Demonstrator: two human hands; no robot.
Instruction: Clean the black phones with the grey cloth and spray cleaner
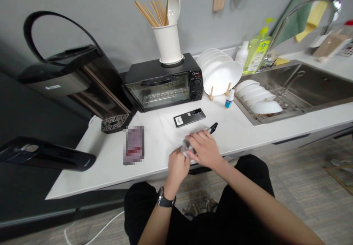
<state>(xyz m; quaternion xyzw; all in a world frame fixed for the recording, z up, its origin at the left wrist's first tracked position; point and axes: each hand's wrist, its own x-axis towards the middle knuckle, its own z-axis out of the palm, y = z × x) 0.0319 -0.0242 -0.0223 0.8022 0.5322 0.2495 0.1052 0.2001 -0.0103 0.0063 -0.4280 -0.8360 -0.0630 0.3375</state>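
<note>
Just ahead of the left hand (178,166) and right hand (205,148), both closed around a small, blurred translucent object (185,146), lies a flat black device (197,118), between them and a black Midea toaster oven (164,87) topped by a white utensil cup (167,42). Past the right hand pokes a black-ended item (213,127); whether it is held is unclear. Farther right stand a blue-labelled bottle (230,99), racked white plates (223,77) and a steel sink (317,87) with white bowls (259,99). Left of the left hand are a pixelated rectangular item (134,145) and a black water dispenser (82,77). Beneath these runs the white tabletop (157,145), with a grey wall (110,2) behind and wood-look floor (298,178) below.
</note>
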